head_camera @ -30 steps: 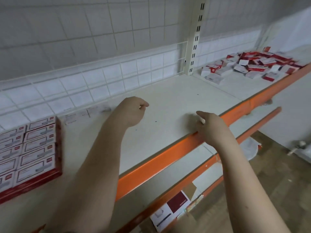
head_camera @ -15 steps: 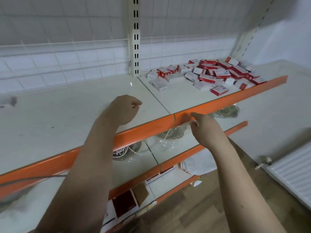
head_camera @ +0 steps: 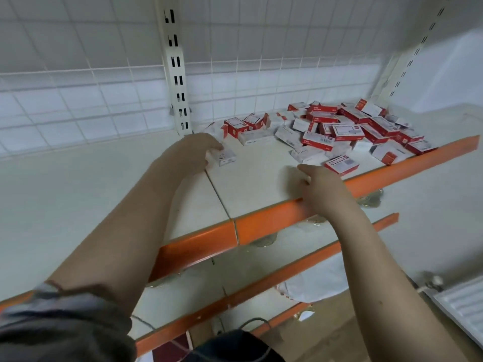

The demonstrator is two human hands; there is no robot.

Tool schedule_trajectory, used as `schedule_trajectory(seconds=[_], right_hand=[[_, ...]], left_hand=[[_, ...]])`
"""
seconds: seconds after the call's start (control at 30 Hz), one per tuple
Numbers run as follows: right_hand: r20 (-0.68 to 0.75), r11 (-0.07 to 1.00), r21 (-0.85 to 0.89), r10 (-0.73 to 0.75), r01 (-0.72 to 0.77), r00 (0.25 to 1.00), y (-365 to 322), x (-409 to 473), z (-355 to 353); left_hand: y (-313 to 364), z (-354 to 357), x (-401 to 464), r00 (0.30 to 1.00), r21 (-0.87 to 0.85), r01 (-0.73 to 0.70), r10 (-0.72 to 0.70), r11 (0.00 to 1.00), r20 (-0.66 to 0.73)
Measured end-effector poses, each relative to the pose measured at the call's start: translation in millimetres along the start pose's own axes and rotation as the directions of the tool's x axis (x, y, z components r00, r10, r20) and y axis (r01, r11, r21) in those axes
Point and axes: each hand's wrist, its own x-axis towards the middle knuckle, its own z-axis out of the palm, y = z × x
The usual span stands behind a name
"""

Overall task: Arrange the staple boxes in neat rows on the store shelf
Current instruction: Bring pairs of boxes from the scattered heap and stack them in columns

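A loose heap of several red-and-white staple boxes (head_camera: 347,129) lies at the right end of the white shelf (head_camera: 78,189) with its orange front lip. My left hand (head_camera: 194,152) reaches to the heap's near left edge, fingers curled round one white staple box (head_camera: 226,157) lying flat there. My right hand (head_camera: 321,189) rests on the shelf just inside the orange lip, fingers loosely bent and holding nothing. Another single box (head_camera: 341,164) lies just right of its fingertips.
A white slotted upright (head_camera: 175,66) stands against the wire-grid back panel behind my left hand. A lower shelf (head_camera: 287,254) with an orange lip sits beneath, with plastic wrap and cartons below. A white radiator (head_camera: 462,307) is at the bottom right.
My view has swung right, away from the arranged rows. My left hand moved forward to the heap and took hold of a white box. My right hand slid right along the orange lip.
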Motion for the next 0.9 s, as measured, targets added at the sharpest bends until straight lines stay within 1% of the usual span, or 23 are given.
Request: schedule_trajectory(seconds=[0.1, 0.17, 0.27, 0.37, 0.43, 0.47, 0.53, 0.63, 0.7, 0.77, 0.83, 0.9], right_hand=[[-0.029, 0.998, -0.047, -0.044, 0.042, 0.999, 3.7, 38.3, -8.0], [-0.044, 0.994, -0.056, -0.100, 0.098, 0.994, 4.8, 60.8, -11.4], [-0.036, 0.982, -0.045, -0.188, 0.186, 0.982, 3.3, 84.0, -13.6], [0.019, 0.948, -0.084, -0.306, 0.307, 0.952, -5.6, 101.7, -11.8], [0.046, 0.929, -0.065, -0.361, 0.363, 0.931, -16.2, 113.8, -11.9], [0.075, 0.916, -0.065, -0.392, 0.396, 0.917, -21.2, 121.6, -11.7], [0.179, 0.877, -0.118, -0.443, 0.466, 0.879, -28.3, 140.6, -8.1], [0.325, 0.826, -0.185, -0.460, 0.533, 0.826, -31.2, 163.6, -0.3], [0.353, 0.806, -0.200, -0.471, 0.557, 0.808, -29.2, 173.2, 4.3], [0.333, 0.782, -0.221, -0.501, 0.583, 0.799, -26.6, 177.8, 8.5], [0.276, 0.784, -0.201, -0.530, 0.588, 0.802, -22.3, 177.7, 11.5], [0.190, 0.796, -0.120, -0.569, 0.594, 0.800, -16.3, 173.0, 12.7]], left_hand=[[-1.2, 1.7, 27.2, 0.996, 0.064, -0.065, 0.061, 0.996, 0.073], [-3.6, -0.3, 39.9, 0.992, 0.100, -0.077, 0.066, 0.992, 0.108], [-3.1, -4.4, 48.6, 0.988, 0.129, -0.026, 0.005, 0.991, 0.157], [0.6, -7.3, 51.4, 0.988, 0.127, 0.046, -0.064, 0.991, 0.139], [4.7, -8.3, 49.3, 0.983, 0.146, 0.088, -0.110, 0.985, 0.147], [7.6, -9.1, 47.2, 0.979, 0.144, 0.107, -0.129, 0.984, 0.155], [13.8, -10.5, 41.2, 0.973, 0.121, 0.142, -0.161, 0.983, 0.164], [20.7, -9.4, 30.3, 0.953, 0.077, 0.239, -0.249, 0.968, 0.170], [23.8, -5.6, 22.1, 0.935, 0.028, 0.324, -0.325, 0.946, 0.140], [29.1, -2.0, 12.9, 0.910, -0.013, 0.410, -0.408, 0.912, 0.075], [36.8, 1.6, 2.7, 0.870, -0.053, 0.493, -0.494, 0.868, 0.007], [46.2, 2.5, -9.9, 0.820, -0.125, 0.560, -0.570, 0.819, -0.058]])
